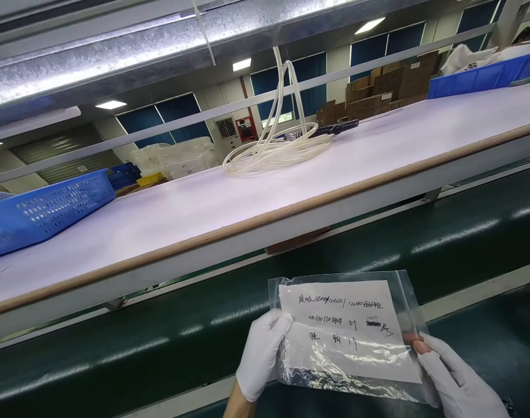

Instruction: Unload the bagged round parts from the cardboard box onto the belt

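Note:
A clear plastic bag [347,331] with a handwritten white paper slip inside is held up in front of me, low in the view. My left hand [260,354], in a white glove, grips the bag's left edge with the thumb on top. My right hand [451,377], also in a white glove with bare fingertips showing, pinches the bag's right edge. The bag hangs over a dark green conveyor belt [116,348].
Above the belt runs a long white shelf [195,209]. On it lie a coil of clear tubing [277,151] with a dark tool beside it, a blue perforated basket [42,209] at left and a blue tray [482,78] at far right. Cardboard boxes [386,87] stand behind.

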`<state>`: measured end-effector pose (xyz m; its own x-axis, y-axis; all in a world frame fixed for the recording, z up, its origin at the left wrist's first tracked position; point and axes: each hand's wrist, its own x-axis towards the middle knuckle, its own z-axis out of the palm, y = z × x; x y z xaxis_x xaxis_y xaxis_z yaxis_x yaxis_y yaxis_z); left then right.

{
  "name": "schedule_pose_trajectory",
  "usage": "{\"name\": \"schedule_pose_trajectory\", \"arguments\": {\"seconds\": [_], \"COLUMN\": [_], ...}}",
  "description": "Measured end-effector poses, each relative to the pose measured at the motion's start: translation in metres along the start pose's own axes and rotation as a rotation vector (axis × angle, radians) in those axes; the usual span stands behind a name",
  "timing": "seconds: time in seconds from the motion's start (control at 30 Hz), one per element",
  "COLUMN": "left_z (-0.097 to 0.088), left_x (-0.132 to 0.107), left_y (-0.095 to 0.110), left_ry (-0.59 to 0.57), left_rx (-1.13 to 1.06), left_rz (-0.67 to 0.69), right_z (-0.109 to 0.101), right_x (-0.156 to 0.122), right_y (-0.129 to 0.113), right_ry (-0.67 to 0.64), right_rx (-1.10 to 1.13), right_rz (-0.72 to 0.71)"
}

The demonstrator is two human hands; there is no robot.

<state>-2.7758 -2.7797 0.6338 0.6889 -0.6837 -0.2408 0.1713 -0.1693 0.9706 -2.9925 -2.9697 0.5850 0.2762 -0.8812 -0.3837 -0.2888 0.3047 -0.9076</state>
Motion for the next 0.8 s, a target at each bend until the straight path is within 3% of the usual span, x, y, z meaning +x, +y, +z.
{"name": "schedule_pose_trajectory", "arguments": {"seconds": [0.3, 0.57, 0.8], "left_z": [-0.007, -0.007, -0.004], "left_x": [-0.004, -0.008, -0.009], "left_y": [0.002, 0.001, -0.001], "left_ry": [0.027, 0.024, 0.002], "left_rx": [0.015, 0.018, -0.034], "left_rz": [0.012, 0.038, 0.051], "right_z": [0.003, 0.007, 0.004], "right_x": [0.005, -0.009, -0.014], "right_y": [0.017, 0.004, 0.002], "right_ry": [0.000, 0.035, 0.029], "right_rx": [-0.039, -0.013, 0.016], "right_rz": [-0.288, -0.141, -0.143]}}
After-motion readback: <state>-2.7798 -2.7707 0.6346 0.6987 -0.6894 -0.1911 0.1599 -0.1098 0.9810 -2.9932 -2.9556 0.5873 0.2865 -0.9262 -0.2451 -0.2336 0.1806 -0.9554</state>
